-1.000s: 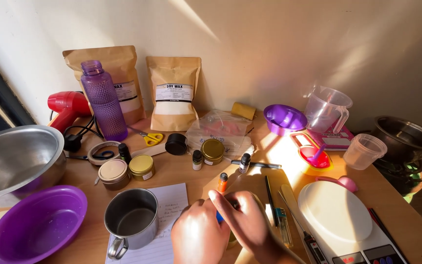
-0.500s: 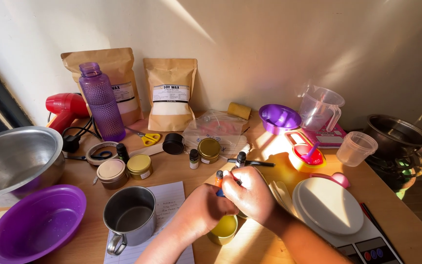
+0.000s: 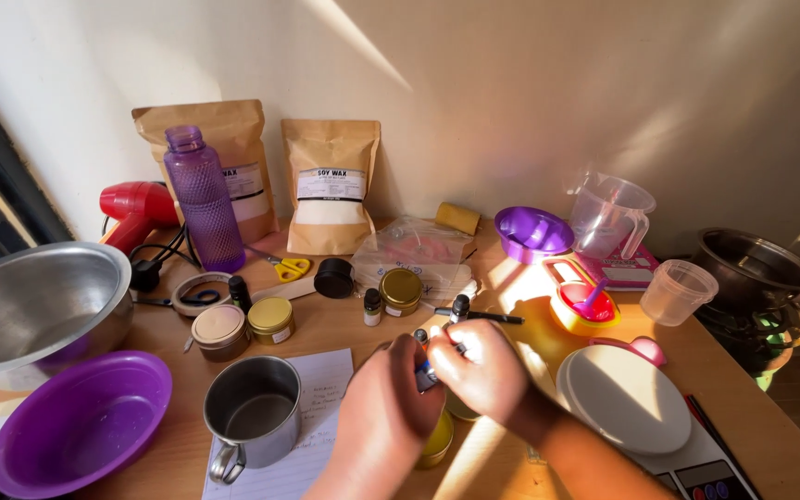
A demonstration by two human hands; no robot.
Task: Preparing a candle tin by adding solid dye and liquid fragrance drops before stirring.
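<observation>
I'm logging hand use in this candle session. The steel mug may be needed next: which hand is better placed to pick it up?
Probably the left hand: it is the one on the steel mug's side, closest to it. The right hand sits farther away and would have to cross over. Both hands are busy with a small blue item first.

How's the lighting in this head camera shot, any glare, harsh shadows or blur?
Head view: low warm sunlight streaks diagonally across the beige wall and wooden table; the person's hands, left hand and right hand, cast shadow over the yellow tin; focus sharp, edges slightly bowed.
</observation>
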